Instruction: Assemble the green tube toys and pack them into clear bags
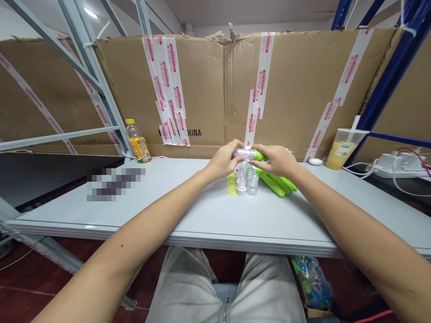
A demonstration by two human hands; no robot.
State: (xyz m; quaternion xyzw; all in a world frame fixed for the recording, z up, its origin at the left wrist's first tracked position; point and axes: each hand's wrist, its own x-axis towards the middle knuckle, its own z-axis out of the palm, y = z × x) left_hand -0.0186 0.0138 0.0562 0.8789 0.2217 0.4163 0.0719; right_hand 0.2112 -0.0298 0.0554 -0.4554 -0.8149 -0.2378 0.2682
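Held level above the table is a clear plastic tube with a green end (247, 153). My left hand (224, 160) grips its clear end with closed fingers. At the green end, my right hand (278, 160) is closed round it with thumb and fingers. Just below stand several clear plastic cylinders (252, 185), partly hidden by the hands. Left of them lies a column of yellow rings (232, 190). Several long green plastic pieces (276, 185) lie side by side under my right hand. What the clear tube contains is too small to tell.
A drink bottle with a yellow cap (139, 146) stands at the back left of the white table (202, 215). At the back right are a cup of yellow drink (340, 150) and a small white round object (315, 161). Cardboard (208, 98) walls the back; a power strip (400, 163) lies right.
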